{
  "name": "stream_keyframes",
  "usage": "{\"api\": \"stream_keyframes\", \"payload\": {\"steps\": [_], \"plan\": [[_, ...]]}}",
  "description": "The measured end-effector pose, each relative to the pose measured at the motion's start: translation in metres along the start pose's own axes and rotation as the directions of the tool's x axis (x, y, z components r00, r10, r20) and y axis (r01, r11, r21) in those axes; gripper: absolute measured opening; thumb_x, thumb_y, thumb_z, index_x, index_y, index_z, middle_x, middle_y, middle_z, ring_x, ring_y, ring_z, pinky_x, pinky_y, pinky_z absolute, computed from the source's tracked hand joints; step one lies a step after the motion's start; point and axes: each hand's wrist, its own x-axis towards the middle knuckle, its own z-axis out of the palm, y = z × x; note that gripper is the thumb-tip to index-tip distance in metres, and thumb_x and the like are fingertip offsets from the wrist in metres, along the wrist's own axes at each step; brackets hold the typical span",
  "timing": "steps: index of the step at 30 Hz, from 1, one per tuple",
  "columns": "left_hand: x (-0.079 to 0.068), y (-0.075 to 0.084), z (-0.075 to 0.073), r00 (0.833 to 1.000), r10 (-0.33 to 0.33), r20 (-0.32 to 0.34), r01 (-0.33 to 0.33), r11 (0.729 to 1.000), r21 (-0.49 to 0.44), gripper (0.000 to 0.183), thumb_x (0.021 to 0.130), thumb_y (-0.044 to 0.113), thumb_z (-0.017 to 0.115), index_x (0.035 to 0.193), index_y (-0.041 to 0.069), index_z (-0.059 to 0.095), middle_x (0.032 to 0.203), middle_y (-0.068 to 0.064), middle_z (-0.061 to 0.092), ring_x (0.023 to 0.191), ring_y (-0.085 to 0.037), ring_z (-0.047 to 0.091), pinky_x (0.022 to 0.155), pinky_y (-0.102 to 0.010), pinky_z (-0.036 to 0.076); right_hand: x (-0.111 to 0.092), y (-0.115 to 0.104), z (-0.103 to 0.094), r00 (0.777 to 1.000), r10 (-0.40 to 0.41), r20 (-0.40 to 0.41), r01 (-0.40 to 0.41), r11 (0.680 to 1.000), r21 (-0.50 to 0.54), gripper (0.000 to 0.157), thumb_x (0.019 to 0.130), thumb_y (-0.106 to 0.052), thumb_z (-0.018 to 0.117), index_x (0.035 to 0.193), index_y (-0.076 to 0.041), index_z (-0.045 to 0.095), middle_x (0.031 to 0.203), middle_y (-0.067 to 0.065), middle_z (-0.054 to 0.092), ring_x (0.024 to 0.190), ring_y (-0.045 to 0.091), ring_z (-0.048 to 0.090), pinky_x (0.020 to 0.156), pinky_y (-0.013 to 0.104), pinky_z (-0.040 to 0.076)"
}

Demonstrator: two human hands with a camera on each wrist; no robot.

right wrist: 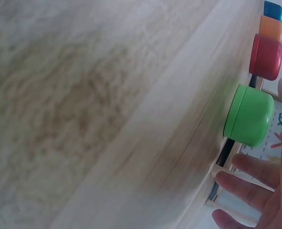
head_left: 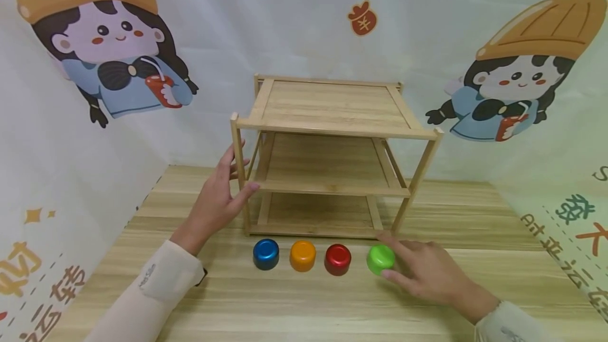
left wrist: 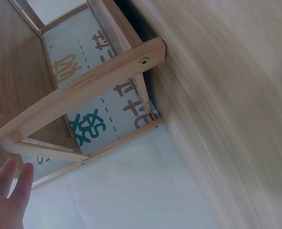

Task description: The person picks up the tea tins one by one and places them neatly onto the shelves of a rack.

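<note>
In the head view, my left hand is at the left front post of a three-tier wooden shelf. Its thumb lies in front, by the middle tier, and the other fingers reach behind the post. Two straight fingers show in the left wrist view. My right hand spreads its thumb and fingers around a small round green canister, without closing on it. In the right wrist view, gaps show between the green canister and the fingers.
To the left of the green canister stand a red canister, an orange canister and a blue canister, in a row before the shelf. Beneath is a wood-grain tabletop. A printed white cloth hangs behind and at both sides.
</note>
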Motion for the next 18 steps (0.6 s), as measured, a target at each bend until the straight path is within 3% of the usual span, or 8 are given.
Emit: {"api": "stream_keyframes", "payload": {"steps": [10, 18], "plan": [[-0.0018, -0.002, 0.0019, 1.0, -0.004, 0.001, 0.004, 1.0, 0.017, 0.091, 0.098, 0.016, 0.069, 0.165, 0.023, 0.008, 0.162, -0.009, 0.04, 0.129, -0.039, 0.061, 0.098, -0.056, 0.057, 0.0014, -0.0042, 0.005, 0.999, -0.02, 0.025, 0.021, 0.999, -0.03, 0.06, 0.093, -0.05, 0.071, 0.144, -0.023, 0.059, 0.106, -0.002, 0.076, 0.082, 0.003, 0.067, 0.068, 0.03, 0.06], [-0.0028, -0.0029, 0.0017, 1.0, -0.017, -0.002, 0.017, 0.999, 0.034, 0.089, 0.099, 0.016, 0.068, 0.165, 0.025, 0.01, 0.162, -0.009, 0.04, 0.12, -0.041, 0.066, 0.083, -0.054, 0.062, 0.0019, -0.005, 0.0068, 0.999, -0.003, 0.043, 0.004, 0.999, -0.044, 0.053, 0.096, -0.05, 0.068, 0.143, -0.026, 0.06, 0.108, -0.002, 0.077, 0.089, 0.012, 0.072, 0.069, 0.038, 0.061]]}}
